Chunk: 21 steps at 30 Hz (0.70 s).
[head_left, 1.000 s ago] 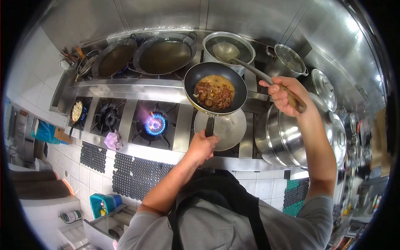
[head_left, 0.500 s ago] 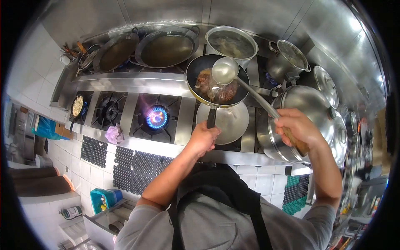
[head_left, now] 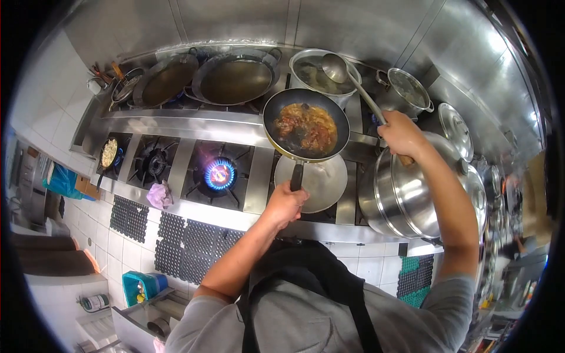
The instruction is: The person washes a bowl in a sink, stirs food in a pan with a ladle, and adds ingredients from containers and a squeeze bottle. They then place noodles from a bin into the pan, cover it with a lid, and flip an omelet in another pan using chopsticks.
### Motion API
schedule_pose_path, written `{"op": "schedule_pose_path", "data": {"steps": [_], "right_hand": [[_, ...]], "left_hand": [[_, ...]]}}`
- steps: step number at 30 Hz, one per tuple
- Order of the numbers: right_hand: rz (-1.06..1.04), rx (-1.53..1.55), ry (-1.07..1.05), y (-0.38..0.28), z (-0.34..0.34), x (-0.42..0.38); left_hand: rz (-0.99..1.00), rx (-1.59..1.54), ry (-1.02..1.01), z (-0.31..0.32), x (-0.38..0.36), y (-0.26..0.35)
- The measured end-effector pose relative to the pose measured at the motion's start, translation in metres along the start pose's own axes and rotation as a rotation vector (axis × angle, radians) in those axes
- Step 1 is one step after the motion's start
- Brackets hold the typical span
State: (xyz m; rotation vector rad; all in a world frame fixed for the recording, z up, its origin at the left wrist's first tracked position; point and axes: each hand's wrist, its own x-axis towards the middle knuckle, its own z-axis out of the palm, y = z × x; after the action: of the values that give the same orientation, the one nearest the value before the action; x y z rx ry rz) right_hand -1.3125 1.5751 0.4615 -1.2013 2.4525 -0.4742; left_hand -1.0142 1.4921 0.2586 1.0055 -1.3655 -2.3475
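Note:
My left hand (head_left: 286, 204) is wrapped round the black handle of a frying pan (head_left: 283, 144). Browned meat (head_left: 318, 136) sits in thin brown liquid in the pan, which is held up over a wide pale metal pan (head_left: 325, 187). In my right hand (head_left: 402, 136) is the wooden grip of a long metal ladle (head_left: 335, 68). Its bowl overlaps the big stockpot (head_left: 301, 54) of cloudy broth behind the frying pan. Below my right forearm stands a large shiny steel pot (head_left: 391, 197).
To the left burns a bare blue flame (head_left: 219, 174). A small pan of pale food (head_left: 109, 153) sits at the far left burner. Two wide pans of liquid (head_left: 236, 80) line the back shelf. A crumpled pink cloth (head_left: 159, 195) lies on the stove's front edge.
The ladle has gone from over the frying pan back to the stockpot, my right hand moving forward with it. More brown liquid shows round the meat. My left hand keeps its grip.

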Motion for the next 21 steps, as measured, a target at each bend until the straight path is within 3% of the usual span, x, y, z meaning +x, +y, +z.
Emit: {"op": "schedule_pose_path", "data": {"steps": [4,7,9,10,13,21], "right_hand": [[0.007,0.007,-0.037,0.012,0.022,0.035],[0.106,0.261,-0.096,0.014,0.029,0.053],[0.299,0.763,-0.211,0.019,0.028,0.064],[0.296,0.763,-0.213,0.021,0.024,0.066],[0.383,1.373,-0.435,0.028,0.013,0.068],[0.339,1.542,-0.486,0.017,-0.014,0.015]], "left_hand": [[0.037,-0.006,-0.006,-0.001,0.004,-0.006],[0.036,-0.018,-0.004,-0.001,0.004,-0.006],[0.035,-0.014,-0.007,-0.001,0.004,-0.007],[0.037,-0.015,-0.004,0.0,0.004,-0.005],[0.042,0.004,-0.006,0.0,0.002,-0.002],[0.033,0.011,-0.022,-0.002,0.004,-0.004]]}}
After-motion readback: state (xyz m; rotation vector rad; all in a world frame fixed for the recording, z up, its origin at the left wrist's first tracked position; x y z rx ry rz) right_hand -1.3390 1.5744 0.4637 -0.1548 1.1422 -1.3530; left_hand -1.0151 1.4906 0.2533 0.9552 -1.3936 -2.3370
